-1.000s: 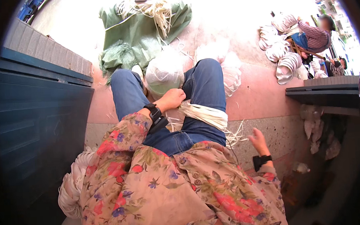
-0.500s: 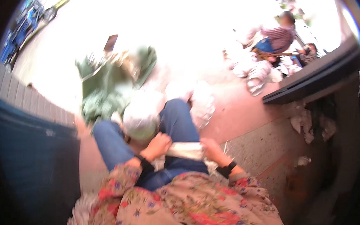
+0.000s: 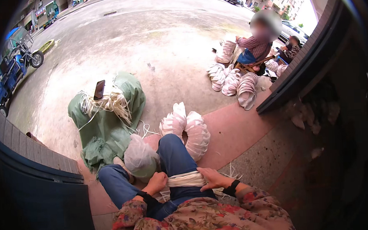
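A flat bundle of cream cords (image 3: 187, 180) lies across my right thigh, over the blue jeans. My left hand (image 3: 157, 182) is closed at the bundle's left end, its fingers curled and partly hidden. At the right end my right hand (image 3: 213, 179) rests against the cords, thumb and fingers spread apart around the band's edges. More loose cream strands (image 3: 233, 172) show beside my right wrist. Beyond my left hand, between my knees, stands a rounded bag of whitish mesh (image 3: 139, 154) with green below.
Ahead left, a green sheet-covered heap (image 3: 129, 90) carries cream cords (image 3: 117, 102) and a phone (image 3: 99, 90). Past my right knee lie curved stacks of whitish pieces (image 3: 196, 133). A seated person (image 3: 255, 46) is at far right among similar stacks (image 3: 246, 89). Dark door panels (image 3: 39, 183) flank me.
The view has steadied and tilted up, showing more of the yard. The cord bundle now lies flat on my thigh, and my right hand's fingers have spread at its end.
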Tool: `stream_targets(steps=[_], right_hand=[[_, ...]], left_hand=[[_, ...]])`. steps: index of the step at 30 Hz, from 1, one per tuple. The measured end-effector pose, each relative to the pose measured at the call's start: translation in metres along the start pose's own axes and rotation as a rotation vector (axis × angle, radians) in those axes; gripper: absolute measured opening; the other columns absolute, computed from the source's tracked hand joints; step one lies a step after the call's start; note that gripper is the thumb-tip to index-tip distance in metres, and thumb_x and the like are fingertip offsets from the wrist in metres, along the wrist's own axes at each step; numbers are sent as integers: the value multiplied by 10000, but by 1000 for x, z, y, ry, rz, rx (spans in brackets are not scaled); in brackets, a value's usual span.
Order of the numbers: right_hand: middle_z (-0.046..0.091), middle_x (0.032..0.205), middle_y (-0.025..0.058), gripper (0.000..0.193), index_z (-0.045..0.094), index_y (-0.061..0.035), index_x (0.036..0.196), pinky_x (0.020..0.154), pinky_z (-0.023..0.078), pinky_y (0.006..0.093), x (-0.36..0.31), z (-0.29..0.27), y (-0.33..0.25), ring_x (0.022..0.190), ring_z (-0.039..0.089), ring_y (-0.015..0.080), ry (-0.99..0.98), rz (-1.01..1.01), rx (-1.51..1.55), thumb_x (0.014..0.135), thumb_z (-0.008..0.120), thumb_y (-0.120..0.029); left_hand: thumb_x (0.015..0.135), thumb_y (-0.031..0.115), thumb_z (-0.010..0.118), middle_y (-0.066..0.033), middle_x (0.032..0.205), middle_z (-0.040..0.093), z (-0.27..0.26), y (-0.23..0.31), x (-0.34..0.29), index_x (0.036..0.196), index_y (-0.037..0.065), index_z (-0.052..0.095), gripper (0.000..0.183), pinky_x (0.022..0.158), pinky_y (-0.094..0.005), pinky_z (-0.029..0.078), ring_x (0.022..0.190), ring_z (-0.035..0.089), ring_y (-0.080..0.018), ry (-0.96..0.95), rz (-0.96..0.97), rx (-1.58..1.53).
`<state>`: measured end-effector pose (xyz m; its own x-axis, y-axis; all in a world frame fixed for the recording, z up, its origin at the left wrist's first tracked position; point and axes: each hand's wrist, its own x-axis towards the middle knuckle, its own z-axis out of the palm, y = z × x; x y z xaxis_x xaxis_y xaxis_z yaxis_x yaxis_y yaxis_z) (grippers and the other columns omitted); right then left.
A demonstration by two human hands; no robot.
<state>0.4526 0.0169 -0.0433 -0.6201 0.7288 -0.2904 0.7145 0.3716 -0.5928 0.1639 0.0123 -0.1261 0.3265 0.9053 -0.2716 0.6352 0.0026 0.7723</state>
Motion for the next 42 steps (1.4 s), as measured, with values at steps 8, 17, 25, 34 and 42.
stream_targets(steps=[8,17,25,34,42], right_hand=[[563,887,165,401,491,-49,1010,736,413,421,2,19,11,852,524,334,59,-62,-133,674,632,-215],[543,633,106,197,505,-80,712,612,405,386,33,-1,-22,671,550,284,167,-195,-356,605,634,-183],[587,814,88,315,527,-77,846,711,398,396,41,-26,-37,834,532,262,-77,-172,-367,643,657,-280],[606,805,134,295,584,3,885,660,449,319,126,-29,82,756,573,220,290,308,478,740,590,-254],[586,799,215,244,596,-9,813,676,443,399,253,29,193,743,573,351,126,349,385,710,526,-219]], left_hand=[[664,327,686,-212,1024,519,-3,49,-18,1136,1,401,641,805,-431,415,979,481,-376,-94,150,166],[718,90,514,-165,772,541,1,18,-21,807,69,495,94,656,-452,421,764,505,-378,-22,256,164],[698,192,614,-146,916,540,-3,9,-36,974,73,506,320,748,-428,422,875,498,-352,-103,146,185],[719,172,625,-140,950,562,-133,-15,-33,1012,21,529,343,760,-356,424,890,520,-305,391,63,250],[758,64,529,-154,733,562,-178,-55,-89,799,4,564,81,620,-357,435,681,553,-314,668,-337,304]])
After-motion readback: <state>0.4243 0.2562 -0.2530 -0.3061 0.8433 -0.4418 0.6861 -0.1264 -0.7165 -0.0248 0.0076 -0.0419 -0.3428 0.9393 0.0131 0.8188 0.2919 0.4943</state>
